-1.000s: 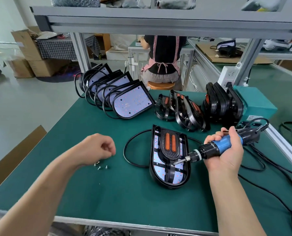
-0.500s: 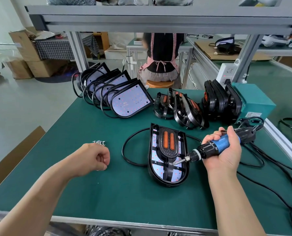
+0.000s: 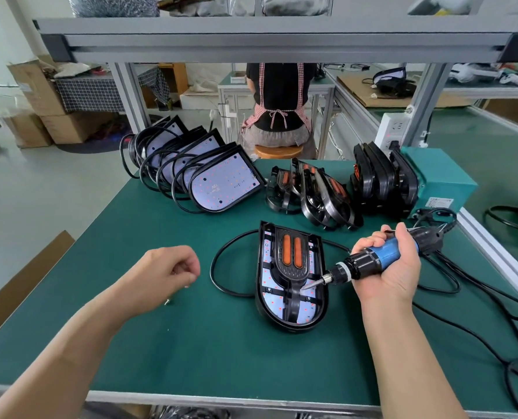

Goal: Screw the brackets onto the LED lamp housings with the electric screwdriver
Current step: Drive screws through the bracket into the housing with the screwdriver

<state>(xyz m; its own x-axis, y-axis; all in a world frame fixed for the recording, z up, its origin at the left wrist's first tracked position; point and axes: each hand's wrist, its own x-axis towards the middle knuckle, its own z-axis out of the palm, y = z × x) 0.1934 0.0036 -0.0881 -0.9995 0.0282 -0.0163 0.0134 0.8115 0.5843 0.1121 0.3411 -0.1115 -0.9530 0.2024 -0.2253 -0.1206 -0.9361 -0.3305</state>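
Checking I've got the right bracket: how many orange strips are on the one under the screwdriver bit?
2. Both sit side by side in the upper part of the bracket: the left strip and the right strip. None looks hidden.

The left hand [image 3: 167, 275] curls its fingers, hiding whatever they may pinch, and the speck [image 3: 167, 301] on its near side is too small to name. The right hand [image 3: 387, 270] covers the middle of the electric screwdriver [image 3: 357, 265]. The shelf beam [image 3: 281, 40] hides the head of the far seated person [image 3: 278, 95].
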